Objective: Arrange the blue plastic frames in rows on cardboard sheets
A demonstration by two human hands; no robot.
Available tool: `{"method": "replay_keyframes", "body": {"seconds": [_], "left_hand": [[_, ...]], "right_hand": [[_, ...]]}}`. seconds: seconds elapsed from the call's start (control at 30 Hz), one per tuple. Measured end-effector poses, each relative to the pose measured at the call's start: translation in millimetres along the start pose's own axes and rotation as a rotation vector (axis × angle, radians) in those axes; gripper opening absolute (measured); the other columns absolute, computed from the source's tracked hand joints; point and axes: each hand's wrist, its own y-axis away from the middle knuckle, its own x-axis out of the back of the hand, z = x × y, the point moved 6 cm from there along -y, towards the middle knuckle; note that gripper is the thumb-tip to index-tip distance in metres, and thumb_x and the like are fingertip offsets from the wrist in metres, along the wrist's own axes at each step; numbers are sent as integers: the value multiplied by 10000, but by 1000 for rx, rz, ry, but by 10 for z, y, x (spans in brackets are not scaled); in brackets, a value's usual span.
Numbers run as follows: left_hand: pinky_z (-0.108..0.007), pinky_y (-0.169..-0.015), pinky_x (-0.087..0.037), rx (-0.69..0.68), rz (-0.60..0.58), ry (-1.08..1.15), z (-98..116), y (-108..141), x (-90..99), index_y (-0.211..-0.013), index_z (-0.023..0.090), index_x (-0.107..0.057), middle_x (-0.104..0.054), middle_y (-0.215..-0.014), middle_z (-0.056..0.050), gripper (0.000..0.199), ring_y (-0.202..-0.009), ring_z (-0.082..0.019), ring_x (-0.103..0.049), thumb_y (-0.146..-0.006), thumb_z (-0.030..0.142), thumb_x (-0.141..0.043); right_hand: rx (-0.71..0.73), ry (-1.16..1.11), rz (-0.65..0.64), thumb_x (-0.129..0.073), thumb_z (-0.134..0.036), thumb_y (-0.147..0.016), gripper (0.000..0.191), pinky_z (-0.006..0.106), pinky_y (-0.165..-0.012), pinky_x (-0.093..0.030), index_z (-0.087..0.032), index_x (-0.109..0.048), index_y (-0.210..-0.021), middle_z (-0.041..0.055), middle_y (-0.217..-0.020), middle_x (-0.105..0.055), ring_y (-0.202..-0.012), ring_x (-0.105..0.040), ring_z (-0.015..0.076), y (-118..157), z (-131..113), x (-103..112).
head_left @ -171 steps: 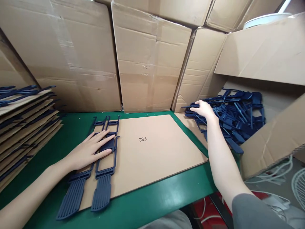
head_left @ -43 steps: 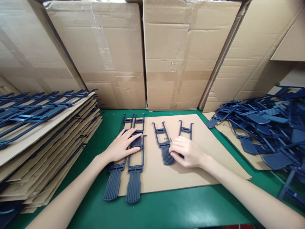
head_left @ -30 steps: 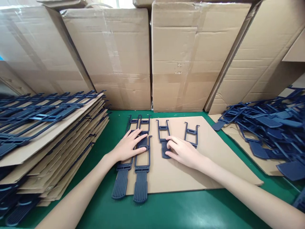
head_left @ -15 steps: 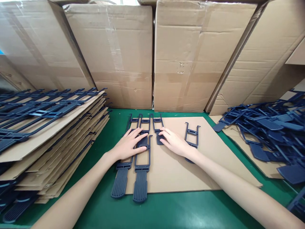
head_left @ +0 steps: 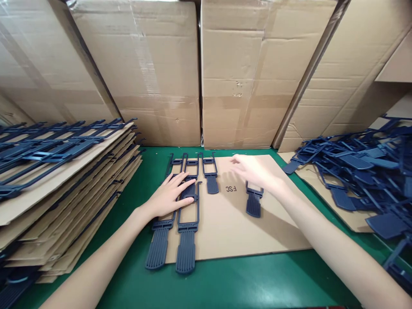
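Note:
A cardboard sheet (head_left: 222, 231) lies on the green table, with several dark blue plastic frames on its left part. My left hand (head_left: 170, 195) rests spread on the frames there, fingers apart. One of these, a near frame (head_left: 186, 251), has its ribbed paddle over the sheet's front edge. In the back row, a small frame (head_left: 211, 182) lies untouched. My right hand (head_left: 254, 168) is raised over the sheet, its fingers loosely bent and apart, with nothing in them. Partly hidden beneath that hand is a separate frame (head_left: 253, 205).
At the left stands a tall stack of cardboard sheets (head_left: 80, 206) layered with blue frames. A tangled pile of blue frames (head_left: 360, 167) lies at the right. Large cardboard boxes (head_left: 238, 73) line the back of the green table (head_left: 219, 287).
My right hand has lifted off the small back-row frame and moved right, uncovering the printed letters on the sheet. My left hand stays on the frames. The view has shifted slightly.

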Motion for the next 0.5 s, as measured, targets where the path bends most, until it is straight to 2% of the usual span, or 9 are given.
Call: {"method": "replay_keyframes", "body": {"seconds": [0.07,0.13,0.2,0.27,0.37,0.5], "left_hand": [[-505,-1176,-105,6,-7,-1,-3,-5,-2,-1453,298,-370,-240,-1559,-63,658,-1444,-252,-185,-911,670,-350],[-503,-1177,-104,11,-13,-4,-4,-11,-4,-1455,299,-365,-237,-1560,-61,659,-1446,-250,-176,-911,671,-344],[-499,-1178,-97,14,-22,-9,-3,-16,-8,-1458,293,-363,-226,-1563,-66,665,-1448,-250,-168,-913,672,-338],[-494,-1179,-93,17,-27,-16,-2,-17,-10,-1459,284,-363,-221,-1565,-71,671,-1448,-251,-165,-913,674,-332],[-492,-1179,-95,13,-19,-19,-1,-13,-7,-1459,287,-362,-227,-1563,-65,669,-1447,-254,-171,-913,674,-333],[-494,-1179,-96,10,-15,-1,-5,-7,-5,-1456,283,-371,-227,-1563,-65,670,-1443,-265,-184,-911,673,-340]], "right_hand": [[-136,159,-98,-524,-258,-907,213,324,-780,-480,-178,-622,-1078,95,-1056,-679,-982,-633,251,13,252,102],[-247,312,-260,-570,-257,-854,171,306,-700,-460,-181,-661,-977,99,-986,-687,-928,-645,263,68,475,110],[-316,397,-418,-628,-250,-785,133,286,-642,-434,-179,-682,-883,103,-943,-687,-899,-648,266,141,630,57],[-325,430,-485,-663,-226,-729,115,273,-608,-413,-176,-687,-829,103,-911,-687,-884,-647,267,178,689,1],[-210,433,-429,-645,-207,-732,67,293,-624,-410,-168,-682,-772,106,-834,-690,-847,-650,277,141,589,-54],[21,206,-244,-625,-190,-773,76,309,-702,-433,-182,-677,-828,79,-851,-697,-844,-648,256,70,172,-77]]}}
